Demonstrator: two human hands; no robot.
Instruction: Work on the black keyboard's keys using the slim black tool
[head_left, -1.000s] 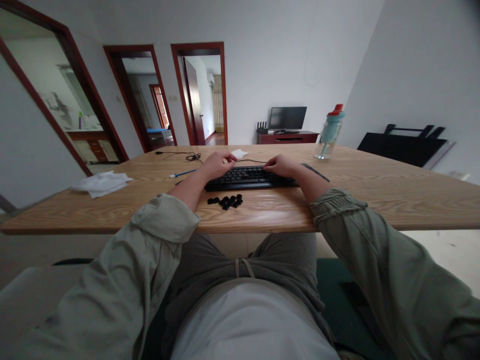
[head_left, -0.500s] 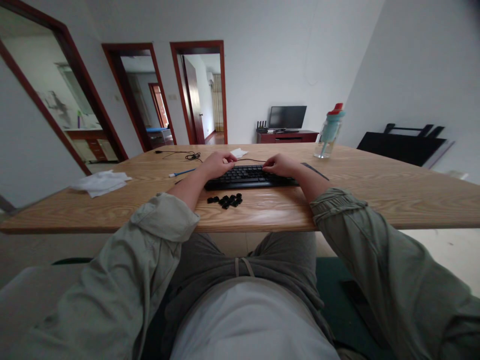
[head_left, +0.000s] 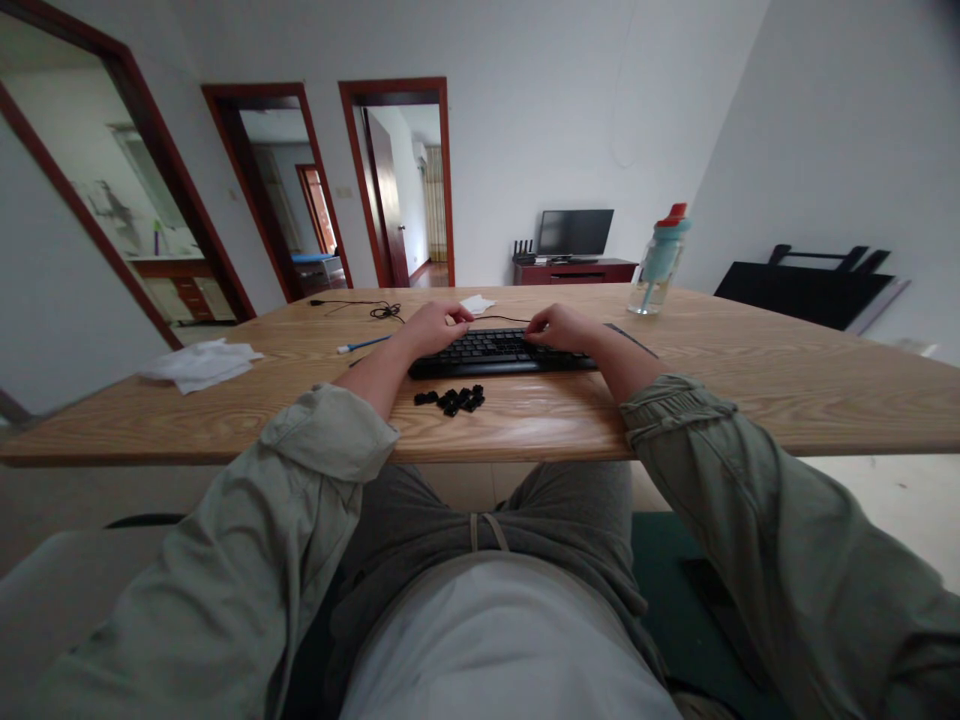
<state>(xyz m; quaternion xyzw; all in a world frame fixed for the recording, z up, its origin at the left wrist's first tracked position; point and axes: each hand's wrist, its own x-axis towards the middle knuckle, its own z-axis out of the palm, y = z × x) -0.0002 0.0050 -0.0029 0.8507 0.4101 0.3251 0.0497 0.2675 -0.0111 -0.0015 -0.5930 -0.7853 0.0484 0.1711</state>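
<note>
A black keyboard lies flat on the wooden table in front of me. Over its left end is my left hand, thumb and fingers drawn together at the far edge; what they pinch, if anything, is too small to make out. My right hand rests on the right part of the keys with its fingertips closed together and pointing down. Whether something sits between those fingertips is hidden. On the near side of the keyboard, several loose black keycaps lie in a small heap.
Left of the keyboard are a blue-handled stick, a coiled black cable and white tissues. Another white tissue lies behind the keyboard. A bottle with a red cap stands at the back right of the table.
Both hands stay in nearly the same place over the keyboard. The view has shifted very slightly; the keycaps have not moved.
</note>
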